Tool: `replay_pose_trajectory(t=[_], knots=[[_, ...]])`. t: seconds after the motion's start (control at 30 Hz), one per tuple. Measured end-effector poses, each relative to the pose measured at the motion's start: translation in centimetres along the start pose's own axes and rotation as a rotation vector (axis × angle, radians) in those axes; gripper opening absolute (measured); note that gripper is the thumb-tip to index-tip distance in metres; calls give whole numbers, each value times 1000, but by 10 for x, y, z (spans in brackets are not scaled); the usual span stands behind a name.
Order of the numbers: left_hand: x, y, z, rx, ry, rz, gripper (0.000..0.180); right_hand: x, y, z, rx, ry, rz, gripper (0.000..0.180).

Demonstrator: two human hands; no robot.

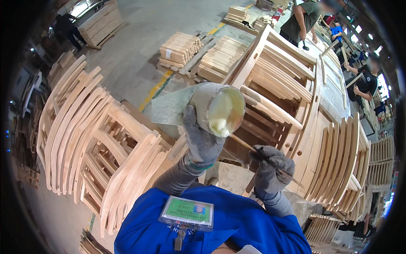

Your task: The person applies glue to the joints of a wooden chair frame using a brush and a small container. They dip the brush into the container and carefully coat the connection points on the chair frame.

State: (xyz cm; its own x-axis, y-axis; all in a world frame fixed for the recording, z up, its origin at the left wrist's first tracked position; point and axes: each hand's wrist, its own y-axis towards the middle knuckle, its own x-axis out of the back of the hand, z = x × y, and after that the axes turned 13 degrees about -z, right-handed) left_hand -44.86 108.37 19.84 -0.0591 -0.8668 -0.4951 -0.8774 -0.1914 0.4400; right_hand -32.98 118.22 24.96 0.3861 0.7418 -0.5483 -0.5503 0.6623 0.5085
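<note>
The left hand is wrapped around a grey pot, tipped so its open mouth faces the right hand; pale glue sits low inside. The right hand pinches a thin wooden stick with closed fingers. The stick's long axis runs from that hand up and left to the pot's lower rim, its tip just at the mouth. Stacked wooden chair frames stand behind the pot.

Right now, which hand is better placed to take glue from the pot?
Right hand: it grips the thin wooden stick with its tip at the round grey glue pot, which the left hand holds tilted.
</note>
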Motion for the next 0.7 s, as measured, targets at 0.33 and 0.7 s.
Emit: replay_pose_trajectory(t=[0.33, 0.7], knots=[[-5, 6, 36, -447, 295, -12, 74, -7, 13, 0, -134, -242, -78, 8], [21, 52, 60, -45, 243, -42, 84, 44, 286, -76, -391, -545, 96, 32]])
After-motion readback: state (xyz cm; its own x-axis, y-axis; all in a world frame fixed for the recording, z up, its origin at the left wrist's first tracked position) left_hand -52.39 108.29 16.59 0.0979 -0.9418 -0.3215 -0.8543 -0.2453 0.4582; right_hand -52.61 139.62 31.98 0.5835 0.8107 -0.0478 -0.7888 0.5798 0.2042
